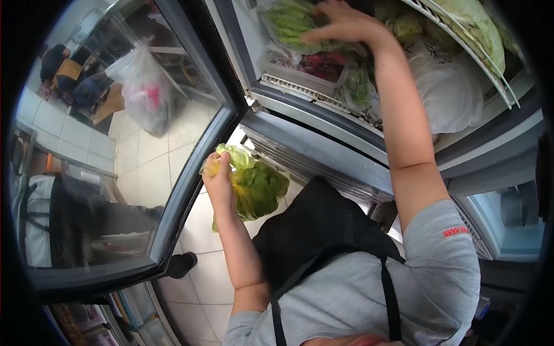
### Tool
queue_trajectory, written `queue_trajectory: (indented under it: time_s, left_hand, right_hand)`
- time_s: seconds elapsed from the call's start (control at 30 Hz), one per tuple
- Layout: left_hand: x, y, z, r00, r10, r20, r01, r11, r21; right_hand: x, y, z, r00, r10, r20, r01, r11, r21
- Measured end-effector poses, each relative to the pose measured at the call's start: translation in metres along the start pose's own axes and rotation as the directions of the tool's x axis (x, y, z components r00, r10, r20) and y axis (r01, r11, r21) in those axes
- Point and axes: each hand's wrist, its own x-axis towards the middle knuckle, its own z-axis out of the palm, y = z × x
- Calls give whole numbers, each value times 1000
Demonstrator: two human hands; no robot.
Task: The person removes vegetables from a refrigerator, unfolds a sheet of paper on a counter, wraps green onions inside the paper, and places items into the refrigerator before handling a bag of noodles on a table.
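Note:
My left hand [218, 179] is closed around the gathered neck of a clear plastic bag of leafy greens [258, 190], which hangs beside the open fridge door. My right hand [346, 26] reaches into the fridge with its fingers spread, over a bag of long green vegetables [290, 24]. Whether the fingertips touch that bag I cannot tell. Below it stands a clear plastic tub [320, 70] with dark red contents. Close to my right forearm lies a white plastic bag [444, 86] with hidden contents.
The glass fridge door [156, 173] stands open on my left. A wire rack [470, 49] with pale cabbage [467, 23] is at the upper right. Through the glass I see a large clear bag [144, 92] on the tiled floor and a seated person [72, 78].

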Motion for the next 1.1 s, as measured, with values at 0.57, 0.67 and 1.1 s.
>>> queue_trajectory:
  time_s: [0.57, 0.67, 1.1]
  left_hand:
    - [-11, 2, -20, 996, 8, -85, -6, 1000, 23]
    - [-9, -4, -23, 996, 41, -77, -41, 999, 3]
    - [-7, 38, -12, 999, 51, 5, -51, 998, -32]
  right_hand:
    - [36, -7, 39, 929, -333, -162, 282, 920, -272]
    - [53, 0, 32, 923, -316, -220, 305, 949, -84]
    - [37, 0, 83, 442, -334, -833, 263, 936, -236]
